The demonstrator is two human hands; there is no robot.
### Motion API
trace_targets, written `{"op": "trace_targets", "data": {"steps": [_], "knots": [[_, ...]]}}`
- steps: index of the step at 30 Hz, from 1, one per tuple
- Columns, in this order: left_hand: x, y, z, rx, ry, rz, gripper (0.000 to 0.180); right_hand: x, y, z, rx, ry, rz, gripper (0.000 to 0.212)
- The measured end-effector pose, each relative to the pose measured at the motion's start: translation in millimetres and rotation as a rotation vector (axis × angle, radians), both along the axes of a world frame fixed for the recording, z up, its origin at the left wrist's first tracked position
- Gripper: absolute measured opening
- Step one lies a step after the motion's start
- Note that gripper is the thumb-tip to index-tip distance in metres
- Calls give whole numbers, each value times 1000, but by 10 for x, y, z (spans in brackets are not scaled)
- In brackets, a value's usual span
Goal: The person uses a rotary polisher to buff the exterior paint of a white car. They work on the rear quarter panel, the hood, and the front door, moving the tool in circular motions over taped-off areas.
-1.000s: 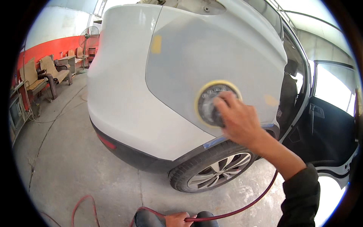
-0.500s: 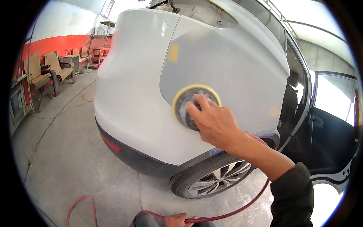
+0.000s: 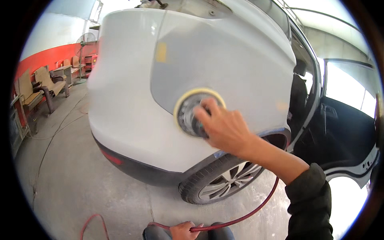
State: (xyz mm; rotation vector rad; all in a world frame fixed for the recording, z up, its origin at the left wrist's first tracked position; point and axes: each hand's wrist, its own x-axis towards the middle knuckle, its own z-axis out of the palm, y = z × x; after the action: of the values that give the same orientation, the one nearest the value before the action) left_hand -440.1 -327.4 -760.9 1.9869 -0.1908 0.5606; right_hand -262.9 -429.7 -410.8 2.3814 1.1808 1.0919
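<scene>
My right hand (image 3: 226,127) is closed round the top of a round orbital sander (image 3: 188,114) with a yellow-edged pad. The pad lies against the car's rear side panel (image 3: 136,116), over the lower edge of a dull grey patch (image 3: 224,68). A small yellow mark (image 3: 161,52) shows in the patch's upper left. Low in front of me, my left hand (image 3: 184,231) grips a red air hose (image 3: 240,221) near my knees. From there the hose loops up on the right, behind my right forearm.
Below the panel are the rear wheel (image 3: 224,182) and dark bumper trim (image 3: 136,170). A car door (image 3: 344,132) stands open at right. Chairs (image 3: 50,82) and a standing fan (image 3: 81,60) line the red-and-white wall at left. More hose (image 3: 94,220) lies on the concrete floor.
The view has shifted, so the car sits further left in the picture. My right hand still holds the sander against the panel, and my left hand keeps the hose.
</scene>
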Motion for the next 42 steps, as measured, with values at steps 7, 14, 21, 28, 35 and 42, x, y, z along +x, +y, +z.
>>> {"op": "trace_targets", "data": {"steps": [7, 14, 21, 28, 35, 42], "knots": [[-197, 67, -212, 17, 34, -20, 45, -273, -1146, -83, 212, 82, -385, 59], [-110, -102, 18, 54, 57, -43, 45, -221, -864, -282, -11, 48, -197, 51], [-175, -58, -15, 94, 9, 16, 48, -255, -1327, -190, 173, 66, -336, 63], [-151, -249, 42, 118, 39, -54, 49, -190, -894, -366, 97, 186, -118, 47], [-91, -308, 243, 255, 138, 13, 52, 36, -355, 46, 203, 39, 6, 40], [-100, -178, 223, 255, 97, -37, 51, -140, -1690, 92, 699, 238, -224, 52]]}}
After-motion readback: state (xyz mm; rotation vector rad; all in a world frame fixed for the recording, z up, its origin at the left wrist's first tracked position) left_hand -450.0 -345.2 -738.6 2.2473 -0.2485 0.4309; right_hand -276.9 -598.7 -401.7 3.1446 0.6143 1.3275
